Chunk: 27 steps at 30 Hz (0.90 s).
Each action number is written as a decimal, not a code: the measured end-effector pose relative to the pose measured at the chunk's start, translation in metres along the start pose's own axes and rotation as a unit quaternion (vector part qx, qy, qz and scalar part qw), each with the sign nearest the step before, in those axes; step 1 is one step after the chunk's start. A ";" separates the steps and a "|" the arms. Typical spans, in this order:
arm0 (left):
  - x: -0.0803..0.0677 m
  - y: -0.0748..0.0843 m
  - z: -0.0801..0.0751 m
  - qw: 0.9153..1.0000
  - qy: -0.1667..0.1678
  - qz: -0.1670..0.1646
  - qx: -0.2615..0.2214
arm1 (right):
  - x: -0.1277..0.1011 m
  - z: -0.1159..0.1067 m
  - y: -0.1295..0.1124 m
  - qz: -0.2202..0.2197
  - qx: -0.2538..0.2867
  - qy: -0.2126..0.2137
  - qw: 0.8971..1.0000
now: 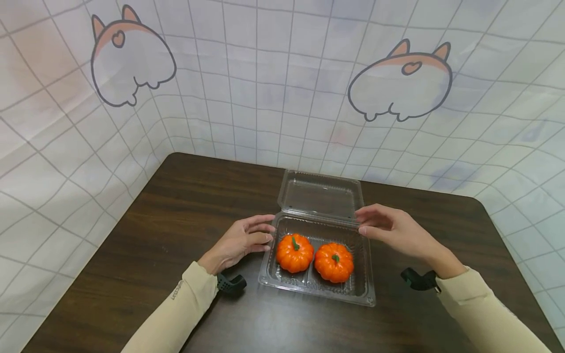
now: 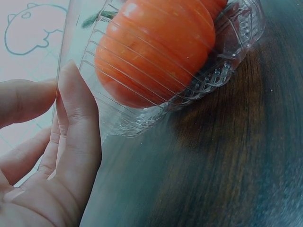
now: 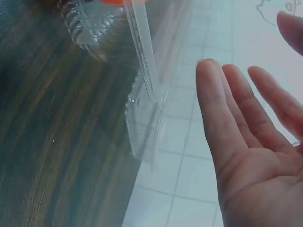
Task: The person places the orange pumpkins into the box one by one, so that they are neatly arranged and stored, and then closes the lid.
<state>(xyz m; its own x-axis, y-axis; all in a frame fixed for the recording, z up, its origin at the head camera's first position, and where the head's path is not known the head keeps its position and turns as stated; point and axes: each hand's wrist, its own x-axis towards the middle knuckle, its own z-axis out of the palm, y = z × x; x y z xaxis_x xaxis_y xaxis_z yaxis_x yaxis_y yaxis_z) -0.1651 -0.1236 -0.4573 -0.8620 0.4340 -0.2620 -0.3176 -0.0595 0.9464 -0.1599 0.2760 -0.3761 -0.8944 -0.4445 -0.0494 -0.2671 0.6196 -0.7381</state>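
A clear plastic hinged container [image 1: 318, 293] rests on the table with its lid [image 1: 322, 193] folded back, away from me. Two orange pumpkins [image 1: 295, 253] with green stems sit side by side in its base. My left hand [image 1: 240, 242] is at the left rim; in the left wrist view, a fingertip [image 2: 71, 71] and another digit meet the clear edge from opposite sides, pinching it. Beyond the far right corner of the base, my right hand [image 1: 397, 229] has its fingers extended. The right wrist view shows a gap between these fingers [image 3: 211, 94] and the plastic.
A dark wood-grain table [image 1: 198, 196] lies under the container. Behind and beside it hangs a white grid-patterned cloth [image 1: 265, 98] with cartoon animal drawings. Dark straps [image 1: 231, 284] circle both wrists, next to cream sleeves.
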 end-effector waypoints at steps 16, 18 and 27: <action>0.001 0.000 -0.002 1.000 0.003 -0.006 -0.009 | 0.016 -0.008 0.024 0.017 0.214 0.118 0.970; 0.001 0.000 -0.002 1.000 0.004 -0.009 -0.012 | 0.018 -0.009 0.027 0.021 0.239 0.124 0.963; 0.001 0.000 -0.001 1.000 0.007 -0.015 -0.019 | 0.031 -0.012 0.041 0.050 0.377 0.151 0.913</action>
<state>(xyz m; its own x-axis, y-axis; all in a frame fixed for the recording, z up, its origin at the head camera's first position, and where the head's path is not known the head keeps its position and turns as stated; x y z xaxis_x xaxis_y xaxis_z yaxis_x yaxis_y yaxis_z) -0.1666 -0.1243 -0.4577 -0.8574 0.4233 -0.2929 -0.3581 -0.0817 0.9301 -0.2030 0.2955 -0.3994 -0.9892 -0.1414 -0.0387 0.0424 -0.0235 -0.9988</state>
